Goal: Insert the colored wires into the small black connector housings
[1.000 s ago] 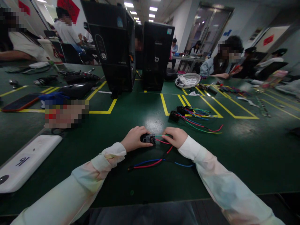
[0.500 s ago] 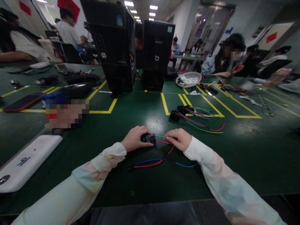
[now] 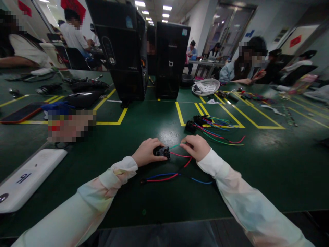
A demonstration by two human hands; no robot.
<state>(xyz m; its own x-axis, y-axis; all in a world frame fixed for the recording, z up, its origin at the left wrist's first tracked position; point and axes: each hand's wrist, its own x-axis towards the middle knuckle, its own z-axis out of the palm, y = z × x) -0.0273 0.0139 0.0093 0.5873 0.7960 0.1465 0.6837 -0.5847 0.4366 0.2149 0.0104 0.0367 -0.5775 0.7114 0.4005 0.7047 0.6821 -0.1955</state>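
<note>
"Wires lay closest to the front edge of the dark green worktop (image 3: 257, 178), didn't they?"

"Yes, a thick red insulated wire (image 3: 161, 179) and a slim blue insulated wire (image 3: 202, 180), nearer that edge than either hand."

"And beyond those?"

"Midway between the side edges, the left hand (image 3: 146, 152) had thumb and fingers wrapped around a blocky black plastic connector (image 3: 162, 151). Its long axis ran roughly along the front edge, with the wired end facing the right edge."

"What about the right hand (image 3: 197, 146)?"

"Thumb and forefinger were pressed together on a thin green insulated wire (image 3: 175, 146), a short way out from the connector. The connector lay left of that pinch and slightly nearer the front edge, so the green wire bridged the hands on a slant. The left hand was the nearer one, being on the connector itself."

"Had anything changed?"

"Half a second earlier the green wire ran nearly parallel to the front edge; since then the pinch had shifted towards the far edge. Whether it had also risen, I couldn't tell. The left hand and connector had hardly moved."

"Farther back?"

"Black plastic plugs (image 3: 190, 126) trailing coloured wires lay by yellow tape lines (image 3: 180, 115). Towards the far edge stood two black computer towers (image 3: 123, 51), with a white perforated basket (image 3: 218, 83) to their right."
</note>
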